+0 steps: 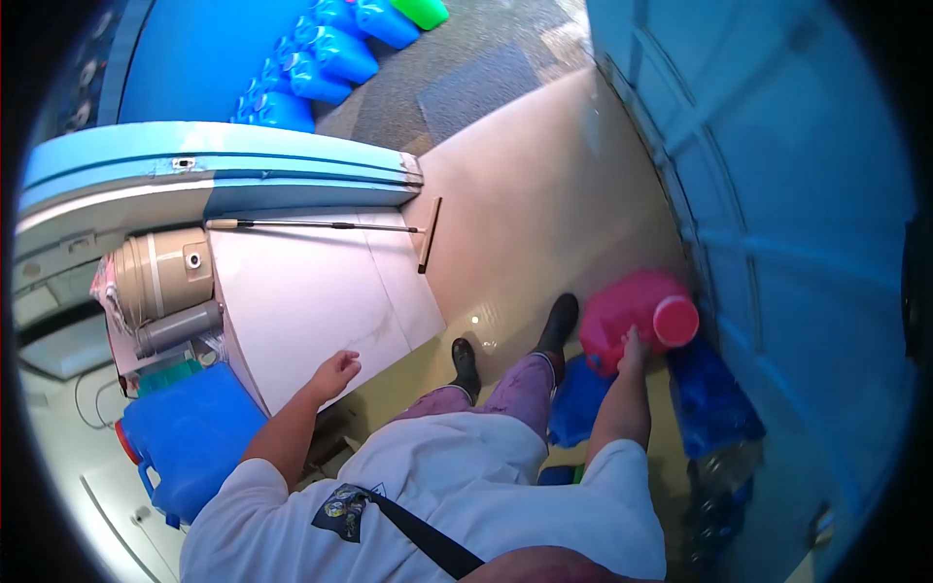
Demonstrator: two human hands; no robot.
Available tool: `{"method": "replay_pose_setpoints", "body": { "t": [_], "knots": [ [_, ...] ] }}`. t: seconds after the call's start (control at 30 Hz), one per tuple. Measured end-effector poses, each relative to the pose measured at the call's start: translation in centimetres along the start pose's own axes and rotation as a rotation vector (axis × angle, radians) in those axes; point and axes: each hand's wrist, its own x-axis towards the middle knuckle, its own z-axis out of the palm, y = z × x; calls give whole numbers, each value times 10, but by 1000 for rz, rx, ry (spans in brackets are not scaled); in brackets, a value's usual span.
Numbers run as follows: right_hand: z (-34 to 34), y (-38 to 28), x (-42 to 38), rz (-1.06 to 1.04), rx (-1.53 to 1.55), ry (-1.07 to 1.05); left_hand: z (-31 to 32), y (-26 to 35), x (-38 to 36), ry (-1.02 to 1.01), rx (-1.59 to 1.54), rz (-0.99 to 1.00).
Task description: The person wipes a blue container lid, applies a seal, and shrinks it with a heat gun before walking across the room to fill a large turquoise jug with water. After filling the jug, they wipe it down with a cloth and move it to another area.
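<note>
My right hand (634, 352) is wrapped round the handle of a pinkish-red water jug (622, 301) with a round red cap, by the blue door on the right. Two blue containers (581, 400) are on the floor around it, partly hidden behind my arm and the jug. My left hand (336, 374) hangs over the white tiled ledge, its fingers loosely bent and apart with nothing in them. Left of that arm stands a large blue jug (199, 437) with a red cap.
A floor squeegee (428, 233) lies across the ledge (292, 291), its head over the floor. Behind it are a beige bucket (160, 277) and a grey cylinder (183, 328). Several blue jugs (335, 53) stand outside the doorway. The blue door (768, 214) borders the right; the floor looks wet.
</note>
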Motion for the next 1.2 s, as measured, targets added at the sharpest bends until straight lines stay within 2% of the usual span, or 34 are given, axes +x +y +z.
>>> {"method": "replay_pose_setpoints", "body": {
  "t": [0.07,0.17,0.27,0.43,0.5,0.53,0.6,0.63,0.7,0.8,0.87,0.9,0.97,1.1,1.2],
  "knots": [
    [-1,3,14,70,-42,-21,2,-10,-8,-55,-13,-123],
    [-3,6,16,77,-108,4,6,-48,-3,-132,-68,-115],
    [10,-19,5,43,-173,-1,-7,-30,-13,-160,10,-96],
    [23,-65,-14,-26,-298,-40,-42,-13,7,-95,-33,-7],
    [23,-74,-31,-22,-693,-51,-57,-4,17,-74,-49,17],
    [26,-80,-39,-39,-697,-41,-63,0,27,-64,-26,30],
    [32,-88,-48,-91,-969,-134,-79,13,44,-57,3,57],
    [37,-89,-50,-110,-971,-123,-88,18,55,-57,-12,71],
    [43,-82,-43,-276,-1068,-183,-106,28,79,-34,-5,146],
    [66,-115,-100,-338,-1162,-206,-139,43,115,-53,-92,139],
    [89,-139,-134,-414,-1559,-189,-155,40,153,-49,-98,140],
    [100,-141,-127,-422,-1556,-174,-166,39,179,-27,-95,124],
    [93,-127,-105,-440,-1326,-241,-191,47,213,-56,-118,102],
    [152,-175,-158,-377,-1312,-203,-261,103,307,-108,-145,59],
    [212,-210,-187,-341,-1267,-185,-333,183,373,-10,-94,256]
  ]
}}
